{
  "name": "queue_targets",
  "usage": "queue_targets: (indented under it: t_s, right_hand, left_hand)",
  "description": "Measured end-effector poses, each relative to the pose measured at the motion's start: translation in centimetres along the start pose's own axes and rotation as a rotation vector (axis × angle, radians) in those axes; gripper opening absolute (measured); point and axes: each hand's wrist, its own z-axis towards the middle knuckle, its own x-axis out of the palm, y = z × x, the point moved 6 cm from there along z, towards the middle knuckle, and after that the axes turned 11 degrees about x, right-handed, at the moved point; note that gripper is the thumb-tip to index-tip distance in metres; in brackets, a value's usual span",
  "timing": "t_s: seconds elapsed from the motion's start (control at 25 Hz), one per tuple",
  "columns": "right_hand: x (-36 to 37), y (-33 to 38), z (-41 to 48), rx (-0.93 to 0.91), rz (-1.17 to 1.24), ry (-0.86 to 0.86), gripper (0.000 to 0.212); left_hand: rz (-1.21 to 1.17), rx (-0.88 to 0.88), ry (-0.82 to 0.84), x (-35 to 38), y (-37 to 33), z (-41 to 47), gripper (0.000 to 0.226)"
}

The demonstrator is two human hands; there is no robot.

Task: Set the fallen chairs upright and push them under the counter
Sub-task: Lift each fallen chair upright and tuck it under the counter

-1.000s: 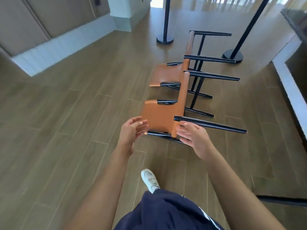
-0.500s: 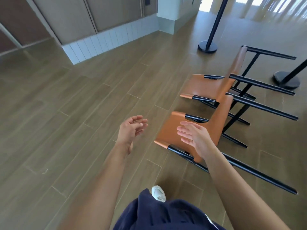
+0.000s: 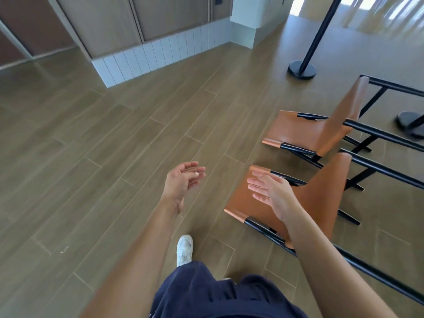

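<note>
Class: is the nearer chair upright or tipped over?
Tipped over. The nearer chair lies on its back, its black legs pointing sideways.

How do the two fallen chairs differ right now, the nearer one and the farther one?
The nearer chair lies just ahead of the person, the open right hand over its tan panel; the farther chair lies beyond it, no hand near. The right forearm hides part of the nearer chair; the farther chair shows clear of both arms, beside a black post base. Both lie tipped over, legs pointing right, tan panels on black frames.
</note>
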Motion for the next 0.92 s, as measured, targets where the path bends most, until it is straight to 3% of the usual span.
queue_targets:
  t_s: [0.44,0.92]
  right_hand:
    - [6.2,6.7,7.8,0.015,0.275,-0.126,0.023]
    - [3.8,16.8,18.0,-0.013,0.397,-0.284,0.027]
  left_hand:
    - [0.136,0.014,0.227,-2.0,-6.9,17.6,0.027]
    - [0.249,0.033,0.469,9.2,-11.3,33.7,0.027]
